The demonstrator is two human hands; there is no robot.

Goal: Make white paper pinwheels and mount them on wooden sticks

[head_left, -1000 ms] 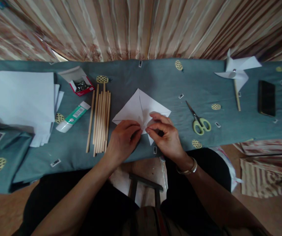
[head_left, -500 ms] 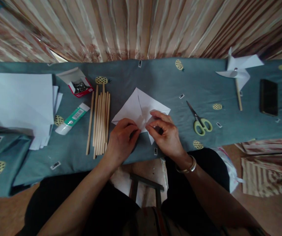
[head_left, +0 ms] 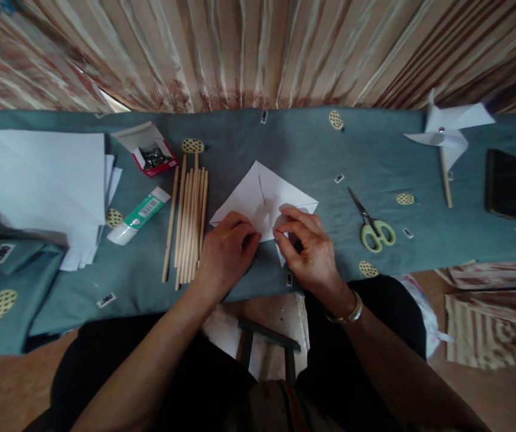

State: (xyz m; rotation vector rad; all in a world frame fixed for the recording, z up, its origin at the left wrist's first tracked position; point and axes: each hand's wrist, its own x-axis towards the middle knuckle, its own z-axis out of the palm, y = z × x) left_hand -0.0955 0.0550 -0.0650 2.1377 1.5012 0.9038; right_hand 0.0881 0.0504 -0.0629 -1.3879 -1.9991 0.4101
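Note:
A square of white paper [head_left: 258, 189], cut inward from its corners, lies on the cloth in front of me. My left hand [head_left: 231, 249] is closed over its near-left edge, thumb and forefinger pinching the paper. At the near-right side, my right hand [head_left: 307, 246] has thumb and forefinger pressed together on a flap, its other fingers curled above the sheet. A small paper point sticks out below, beside the right thumb. The exact grip under the fingertips is partly hidden.
Wooden sticks [head_left: 190, 222], a glue tube [head_left: 138, 216], an open box of metal pins [head_left: 153, 157] and stacked paper [head_left: 46, 174] are on the left. Scissors [head_left: 370, 225], a finished paper pinwheel [head_left: 447, 129] and a phone [head_left: 502, 183] lie on the right.
The whole view has shifted slightly, so things appear a little further right. The right fingertips have drawn slightly away from the left hand; both hands stay at the paper.

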